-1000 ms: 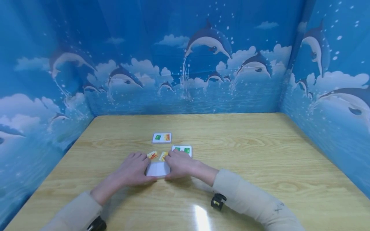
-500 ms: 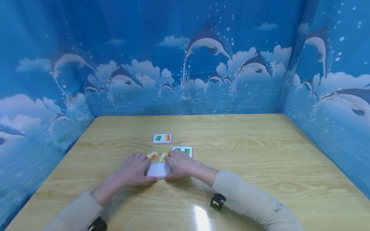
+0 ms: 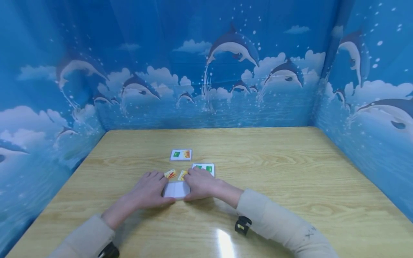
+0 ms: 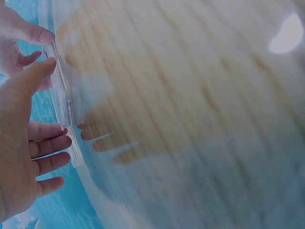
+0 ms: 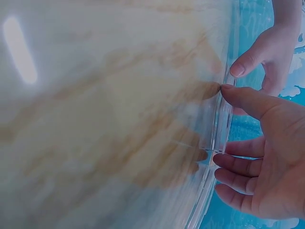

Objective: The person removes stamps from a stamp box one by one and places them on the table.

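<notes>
Between both hands lies a white rectangular card in clear plastic [image 3: 176, 190], low over the table. My left hand [image 3: 150, 190] grips its left side, thumb at the near edge and fingers toward the far edge. The right hand [image 3: 201, 184] holds the right side in the same way. In the left wrist view the clear plastic edge [image 4: 62, 95] runs beside the thumb tips. Just beyond it are two small yellow picture cards, one with a red picture [image 3: 170, 174] and one partly behind the right fingers [image 3: 181, 175].
A white card with a green square and an orange picture [image 3: 181, 154] lies farther back. Another card, with two green squares [image 3: 209, 167], is partly covered by the right hand. The wood-grain table [image 3: 274, 172] meets a blue dolphin-print curtain [image 3: 206, 104].
</notes>
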### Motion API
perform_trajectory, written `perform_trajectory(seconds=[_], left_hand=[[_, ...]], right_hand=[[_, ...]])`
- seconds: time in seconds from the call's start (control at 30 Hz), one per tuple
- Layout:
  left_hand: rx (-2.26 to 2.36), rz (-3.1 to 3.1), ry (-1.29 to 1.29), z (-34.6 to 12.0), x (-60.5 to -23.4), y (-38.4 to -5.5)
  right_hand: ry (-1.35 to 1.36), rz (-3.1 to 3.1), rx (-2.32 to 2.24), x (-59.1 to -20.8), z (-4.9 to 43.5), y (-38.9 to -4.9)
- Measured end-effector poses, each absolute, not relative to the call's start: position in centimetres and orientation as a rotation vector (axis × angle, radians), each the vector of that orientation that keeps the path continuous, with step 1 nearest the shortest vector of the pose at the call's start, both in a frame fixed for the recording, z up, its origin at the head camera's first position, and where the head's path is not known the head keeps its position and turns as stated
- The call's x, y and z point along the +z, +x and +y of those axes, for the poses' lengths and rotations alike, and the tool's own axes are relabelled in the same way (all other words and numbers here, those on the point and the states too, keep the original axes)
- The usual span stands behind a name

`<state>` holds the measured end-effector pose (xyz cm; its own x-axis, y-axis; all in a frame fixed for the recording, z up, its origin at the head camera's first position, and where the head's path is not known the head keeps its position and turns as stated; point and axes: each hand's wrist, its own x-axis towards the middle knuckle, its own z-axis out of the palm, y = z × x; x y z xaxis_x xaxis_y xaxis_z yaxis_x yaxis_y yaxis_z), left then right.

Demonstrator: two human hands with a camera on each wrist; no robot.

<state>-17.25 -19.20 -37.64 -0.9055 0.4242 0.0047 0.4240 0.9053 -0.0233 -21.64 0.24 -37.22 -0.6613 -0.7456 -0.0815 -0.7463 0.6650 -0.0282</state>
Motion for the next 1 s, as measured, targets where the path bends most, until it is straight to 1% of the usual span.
perform_trajectory(seconds=[0.77,1.0], left_hand=[[0.086,-3.041,-0.747,-19.26,-37.73,-17.63],[0.13,-3.001,-0.816,-19.35,-37.75,-17.74]], right_hand=[[-1.316,2.797,0.061,-37.28,0.75,-21.81],[-1.314,2.8,0.101,-37.32,0.69,-21.81]])
